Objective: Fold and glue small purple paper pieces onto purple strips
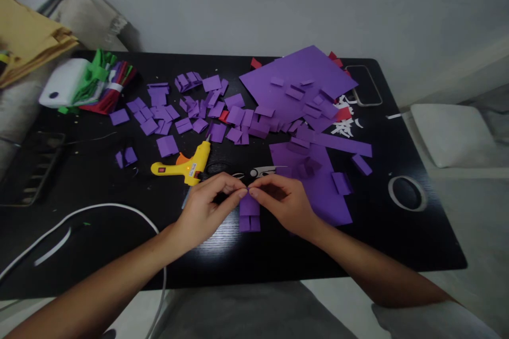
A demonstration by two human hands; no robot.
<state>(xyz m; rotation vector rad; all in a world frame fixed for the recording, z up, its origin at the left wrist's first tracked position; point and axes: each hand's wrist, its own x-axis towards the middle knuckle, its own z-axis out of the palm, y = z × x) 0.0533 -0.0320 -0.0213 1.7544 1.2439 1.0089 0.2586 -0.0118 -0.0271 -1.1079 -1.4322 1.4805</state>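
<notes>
Near the table's front, a folded purple paper piece (249,206) is pinched along its upper edge by both hands. My left hand (212,201) has thumb and forefinger closed on its left corner. My right hand (284,201) does the same at the right corner, the fingertips almost meeting. The lower end of the piece shows a slit between two small flaps. Just behind the hands lie scissors (262,171), partly hidden. A yellow glue gun (191,166) rests on its side left of them, its switch glowing red.
Many folded purple paper pieces (167,145) are scattered across the black table (119,243). Large purple sheets (302,69) lie at back right, near white paper scraps (344,124). A tape roll (406,193) sits at right. A white cable (111,205) curves along the left front.
</notes>
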